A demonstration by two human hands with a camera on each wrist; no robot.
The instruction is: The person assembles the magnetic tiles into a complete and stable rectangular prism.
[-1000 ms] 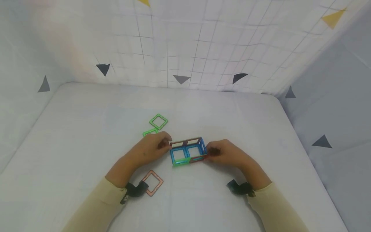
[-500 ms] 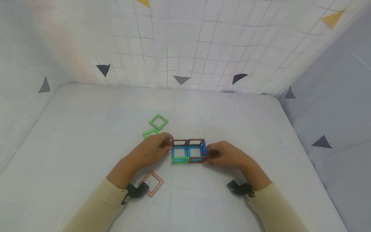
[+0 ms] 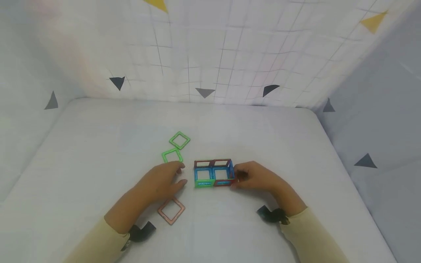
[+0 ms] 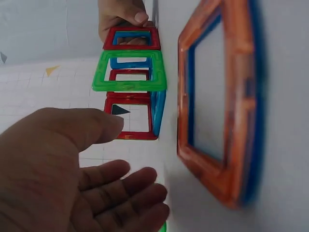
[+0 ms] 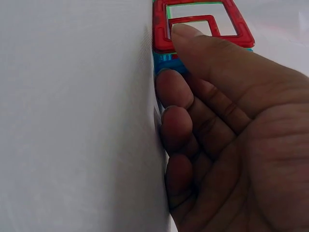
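Near the middle of the white bench (image 3: 263, 131), one frame box (image 3: 212, 173) is standing, and seven of its hollow square tiles are showing: two blue tiles are forming the floor, two red tiles (image 3: 212, 164) are lining the far side, one green tile (image 3: 204, 180) and one red tile are making up the near side, and one blue tile is closing the right end. The right hand (image 3: 254, 176) is gripping this right end, its thumb resting over the near red tile and its fingers curling in below.

To the left of the box, apart from it, the left hand (image 3: 161, 182) is standing wide, its thumb parted from its relaxed fingers. Three loose tiles are lying about it: two loose green tiles (image 3: 175, 137) are meeting near a corner beyond the fingers, the nearer one partly hidden by the hand, and one orange tile (image 3: 177, 215) is lying on the thumb side. Blue is edging the orange tile in the left wrist view; whether that is a second tile, I cannot tell.

Two black wrist mounts (image 3: 272, 214) are jutting out by two beige sleeves (image 3: 314, 233). Two yellow triangles (image 3: 374, 22) and six dark triangles (image 3: 366, 162) are marking the surrounding cloth (image 3: 210, 44).
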